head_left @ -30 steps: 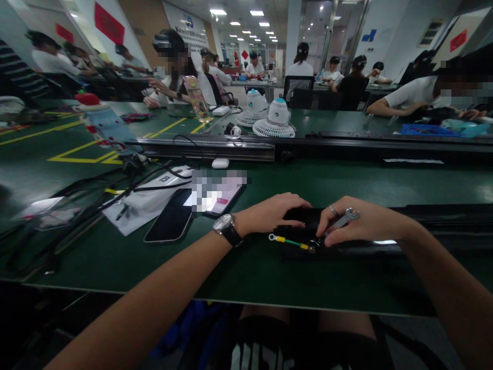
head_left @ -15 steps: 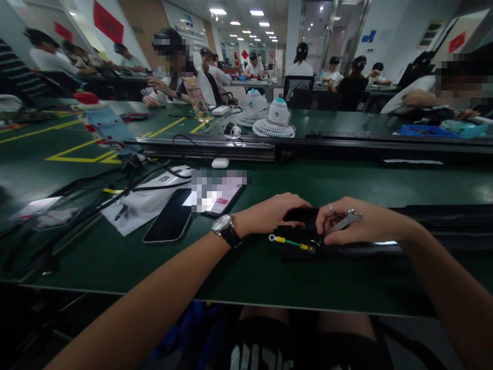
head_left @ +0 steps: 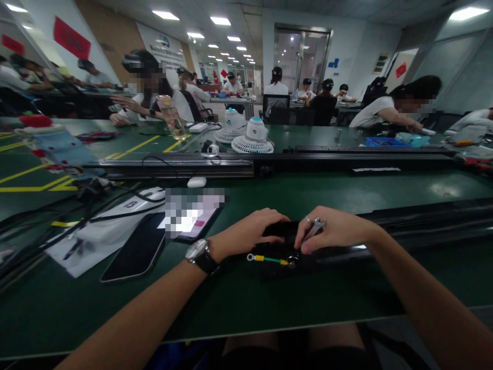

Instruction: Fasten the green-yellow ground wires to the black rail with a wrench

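A long black metal bar point(head_left: 419, 224) lies on the green table in front of me. My left hand point(head_left: 262, 230) grips its left end, thumb on the near side and fingers behind. In my right hand point(head_left: 333, 228) is a silver wrench point(head_left: 316, 228), pinched between thumb and fingers, its open end pointing up. The wrench's lower end is at a bolt point(head_left: 291, 261) on the bar, partly hidden by my fingers. From that bolt a short green wire point(head_left: 271, 260) with yellow sleeves sticks out leftward, ending in a ring terminal point(head_left: 251, 257).
Two phones, one dark point(head_left: 133, 249) and one lit point(head_left: 198, 218), lie left of my hands on a white bag point(head_left: 79, 249). Black cables point(head_left: 82, 221) run along the left. A metal rail point(head_left: 181, 168) crosses behind, with white fans point(head_left: 252, 136) beyond. Co-workers sit farther off.
The camera has turned right and up, so everything sits farther left and lower in the picture. The wrench has swung to a steeper angle in my right hand. My left hand keeps its hold.
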Demonstrator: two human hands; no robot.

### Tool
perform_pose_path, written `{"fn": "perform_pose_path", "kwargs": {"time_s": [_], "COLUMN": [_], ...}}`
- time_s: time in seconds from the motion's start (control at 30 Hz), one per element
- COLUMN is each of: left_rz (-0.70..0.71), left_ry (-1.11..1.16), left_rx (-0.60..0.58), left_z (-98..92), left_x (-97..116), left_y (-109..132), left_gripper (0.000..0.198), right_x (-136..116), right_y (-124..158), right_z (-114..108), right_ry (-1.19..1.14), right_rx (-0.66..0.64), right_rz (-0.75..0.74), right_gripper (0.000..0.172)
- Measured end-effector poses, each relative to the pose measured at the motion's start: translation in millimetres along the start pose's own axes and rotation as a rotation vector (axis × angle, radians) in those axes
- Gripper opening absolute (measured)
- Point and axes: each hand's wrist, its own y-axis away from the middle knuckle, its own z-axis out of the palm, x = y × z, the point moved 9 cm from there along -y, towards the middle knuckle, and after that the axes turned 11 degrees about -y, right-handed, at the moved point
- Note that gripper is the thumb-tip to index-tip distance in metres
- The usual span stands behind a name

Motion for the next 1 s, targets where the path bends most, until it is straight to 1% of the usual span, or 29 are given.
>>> {"fn": "perform_pose_path", "kwargs": {"time_s": [0.13,0.33,0.43,0.8,1.0], "left_rz": [-0.004,0.003,0.011,0.015,0.012], "left_ry": [-0.005,0.001,0.005,-0.001,0.000], "left_rx": [0.002,0.002,0.006,-0.005,0.020], "left_z": [-1.1,0.7,1.5,0.9,-0.1], "left_x": [1.6,4.2,4.2,5.5,7.1], "left_y": [0.1,0.5,0.7,1.4,1.5], "left_gripper": [0.043,0.045,0.044,0.046,0.042], "right_x": [4.3,11.9,13.4,8.4,2.4], "right_y": [-0.1,3.5,3.2,-1.0,-4.8], "right_z": [1.0,8.0,8.8,8.2,8.7], "right_ry": [-0.030,-0.142,-0.165,-0.086,-0.056], "right_rx": [0.003,-0.039,-0.042,0.004,0.050], "right_rz": [0.024,0.093,0.102,0.068,-0.005], "right_gripper": [0.026,0.025,0.025,0.023,0.027]}}
